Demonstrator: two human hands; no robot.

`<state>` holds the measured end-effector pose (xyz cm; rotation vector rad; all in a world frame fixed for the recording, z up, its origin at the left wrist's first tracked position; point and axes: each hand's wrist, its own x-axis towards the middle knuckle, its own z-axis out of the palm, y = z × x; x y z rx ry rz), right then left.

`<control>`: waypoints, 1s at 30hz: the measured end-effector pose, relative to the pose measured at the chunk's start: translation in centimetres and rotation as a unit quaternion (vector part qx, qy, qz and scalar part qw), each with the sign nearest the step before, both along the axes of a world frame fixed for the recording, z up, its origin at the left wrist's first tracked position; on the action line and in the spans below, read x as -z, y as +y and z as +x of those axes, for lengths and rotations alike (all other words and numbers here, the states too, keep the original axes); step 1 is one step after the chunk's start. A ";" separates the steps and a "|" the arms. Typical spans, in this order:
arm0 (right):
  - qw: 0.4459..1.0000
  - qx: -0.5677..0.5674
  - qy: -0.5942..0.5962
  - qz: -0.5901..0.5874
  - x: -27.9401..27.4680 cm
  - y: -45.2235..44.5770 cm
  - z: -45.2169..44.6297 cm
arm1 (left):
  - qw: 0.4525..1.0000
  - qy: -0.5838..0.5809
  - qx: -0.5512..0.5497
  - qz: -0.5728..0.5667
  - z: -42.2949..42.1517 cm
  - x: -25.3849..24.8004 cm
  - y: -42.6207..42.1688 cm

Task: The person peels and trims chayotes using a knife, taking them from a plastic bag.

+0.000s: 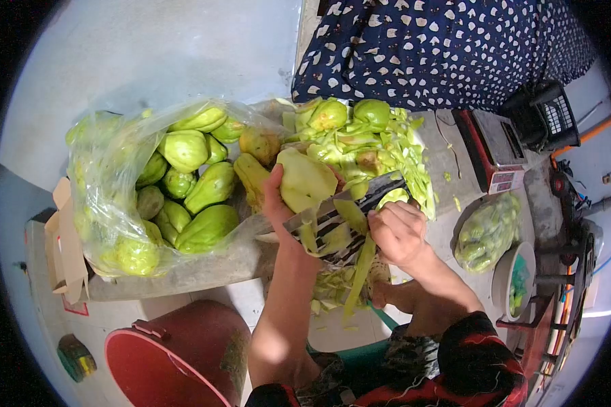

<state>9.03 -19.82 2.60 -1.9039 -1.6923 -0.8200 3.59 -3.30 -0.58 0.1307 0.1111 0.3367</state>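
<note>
My left hand (275, 197) is closed around a pale, peeled chayote (307, 180) above the worktop. My right hand (399, 232) is shut on what looks like a broad-bladed knife (329, 239), its handle hidden in the fist. The flat blade reaches left to just below the chayote, with dark and silvery streaks on it. Strips of green peel (361, 271) cling to the blade and hang down. Left of my hands, a clear plastic bag (95, 203) holds several unpeeled green chayotes (207, 227). Behind them lies a heap of peelings (373, 146) with whole chayotes on it.
A red bucket (176, 353) stands below the worktop's front edge. To the right are a red scale (492, 149), a bag of green produce (489, 234), a round basin (501, 292) and a black basket (546, 119). Dark patterned cloth (428, 54) hangs behind; a cardboard box (64, 237) is at left.
</note>
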 end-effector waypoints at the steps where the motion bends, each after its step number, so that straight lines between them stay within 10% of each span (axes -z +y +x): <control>1: 1.000 0.004 -0.008 0.005 0.2 0.0 0.1 | 1.000 0.000 -0.001 0.000 -0.1 0.0 0.0; 30: 0.984 0.039 0.171 -0.024 -0.9 -1.6 0.6 | 0.994 0.048 0.061 0.076 -1.0 -1.0 0.5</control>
